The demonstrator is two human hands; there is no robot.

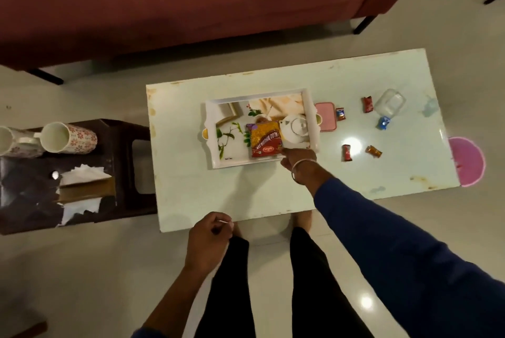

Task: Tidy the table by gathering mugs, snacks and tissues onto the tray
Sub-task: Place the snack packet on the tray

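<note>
Right hand (296, 158) is pinching the snack packet (266, 139) and resting it in the tray (218, 158), left hand (209, 239) hanging loosely curled, empty; candies (346, 152), mugs (68, 137) and tissues (82, 173) are remaining outside.

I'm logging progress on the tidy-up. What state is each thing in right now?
Snack packet: lying flat in the tray, right hand at its corner.
Tray: flat on the table, holding only the packet.
Clear jar: tipped on its side, lid off.
Pink lid: flat, beside the tray.
Five candies: wrapped, loose on the table.
Two mugs: lying sideways on the side stool.
Tissues: loose on the stool.
Left hand: loosely curled, idle.
</note>
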